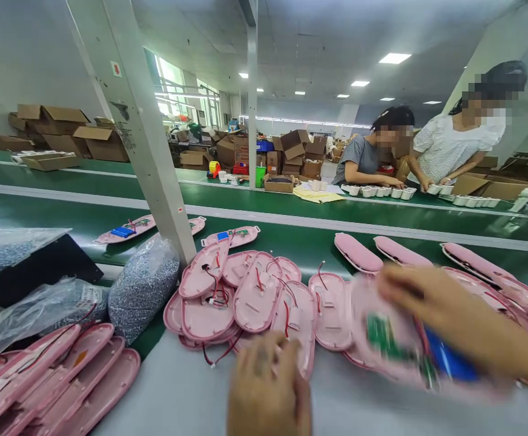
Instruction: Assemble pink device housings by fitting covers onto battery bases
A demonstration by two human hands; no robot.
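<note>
My right hand (455,321) is closed on a pink plastic shell half (368,297), blurred by motion. Inside that shell a green circuit board (384,336) and a blue battery (450,356) show, partly behind the fingers. Low in the middle, my left hand (268,381) has bent fingers over the lower edge of another pink shell half (297,315); its fingertips are blurred and partly hidden, so its grip cannot be made out. Around that shell lies a heap of pink shell halves (207,315) with red and black wires.
Stacked pink shells (86,387) lie at lower left beside clear bags of small parts (143,290). A slanted metal post (143,139) rises behind them. Closed pink shells (358,251) rest on the green conveyor belt (291,227). Two people work across the line among white parts (377,192).
</note>
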